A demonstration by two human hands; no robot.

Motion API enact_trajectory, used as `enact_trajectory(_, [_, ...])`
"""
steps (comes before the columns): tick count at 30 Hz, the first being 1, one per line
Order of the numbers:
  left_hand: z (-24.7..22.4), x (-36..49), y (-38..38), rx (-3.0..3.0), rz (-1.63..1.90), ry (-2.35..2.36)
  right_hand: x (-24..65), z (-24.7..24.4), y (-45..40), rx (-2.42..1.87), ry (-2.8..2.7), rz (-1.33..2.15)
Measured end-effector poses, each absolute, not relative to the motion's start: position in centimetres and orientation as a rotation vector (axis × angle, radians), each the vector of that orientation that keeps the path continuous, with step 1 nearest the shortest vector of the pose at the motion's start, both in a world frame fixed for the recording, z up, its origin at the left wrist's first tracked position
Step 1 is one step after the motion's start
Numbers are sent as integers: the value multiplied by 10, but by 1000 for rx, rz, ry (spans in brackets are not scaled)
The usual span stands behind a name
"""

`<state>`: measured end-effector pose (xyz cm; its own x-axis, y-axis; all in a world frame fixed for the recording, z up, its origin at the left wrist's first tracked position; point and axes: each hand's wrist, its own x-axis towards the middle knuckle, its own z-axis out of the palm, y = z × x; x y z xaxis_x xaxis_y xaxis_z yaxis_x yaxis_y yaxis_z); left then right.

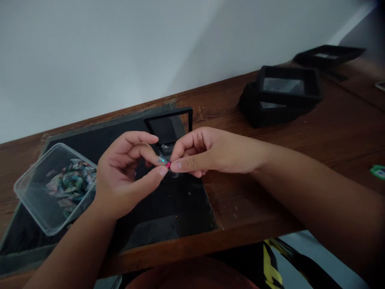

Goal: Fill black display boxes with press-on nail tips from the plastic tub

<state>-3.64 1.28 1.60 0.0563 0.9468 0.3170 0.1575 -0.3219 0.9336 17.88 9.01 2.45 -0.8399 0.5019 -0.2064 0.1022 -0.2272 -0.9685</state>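
Observation:
Between the fingertips of both hands is a small pink-red piece (169, 165) with a shiny, bluish, see-through bit (163, 159) beside it; its exact kind is too small to tell. My left hand (129, 172) pinches it from the left with thumb and index finger. From the right, my right hand (195, 154) closes on it with thumb and curled fingers. Just behind the hands, an opened black case (191, 120) with a framed lid stands on the dark mat, its lower part mostly hidden by the fingers.
At the left stands a clear plastic tub (36, 204) holding many small greenish, glossy packets or pieces. A dark mat (168, 224) lies on the brown wooden table (240, 200). Black window boxes (313, 84) are stacked back right, with another black box (345, 51) behind. A green item (377, 171) sits at the right edge.

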Motion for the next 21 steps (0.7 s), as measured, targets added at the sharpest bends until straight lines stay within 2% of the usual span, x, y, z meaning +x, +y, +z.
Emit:
enact_trajectory(5, [13, -37, 17, 1447, 1431, 1191, 176, 17, 90, -759, -1817, 1886])
enact_trajectory(11, [14, -38, 19, 1299, 1420, 1182, 178, 11, 86, -457, -1926, 1326])
enact_trajectory(21, [17, -40, 18, 1307, 1218, 1147, 185, 6, 95, -316, -2243, 1081])
